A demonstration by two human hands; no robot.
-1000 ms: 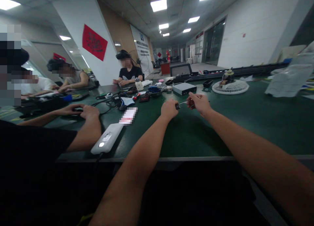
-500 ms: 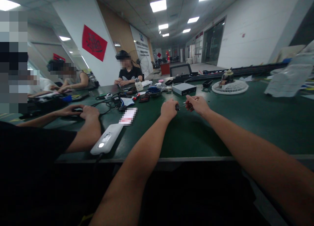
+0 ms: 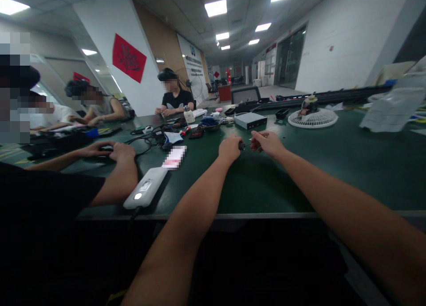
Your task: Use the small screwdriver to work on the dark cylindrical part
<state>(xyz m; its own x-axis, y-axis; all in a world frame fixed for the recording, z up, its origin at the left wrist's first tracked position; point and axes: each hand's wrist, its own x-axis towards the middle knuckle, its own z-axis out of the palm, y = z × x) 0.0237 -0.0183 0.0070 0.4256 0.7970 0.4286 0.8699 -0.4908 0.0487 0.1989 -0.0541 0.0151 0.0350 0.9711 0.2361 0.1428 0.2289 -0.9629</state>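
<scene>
One dark-handled tool [image 3: 242, 145], one grey metal box [image 3: 250, 119], one white fan grille [image 3: 313, 119], one white corded device [image 3: 145, 188], four co-workers [image 3: 176, 100].

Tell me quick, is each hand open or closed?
Left hand: closed on a small dark object.
Right hand: curled, beside a thin rod at that object; whether it grips cannot be told.

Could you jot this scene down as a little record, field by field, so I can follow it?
Left hand: closed around a small dark object
Right hand: fingers bent beside a thin rod by that object; grip unclear
Surface: green table
Beyond the hands: grey box, round white grille
To the left: white device with a lit spot
Neighbour: another person's hands, close together
</scene>
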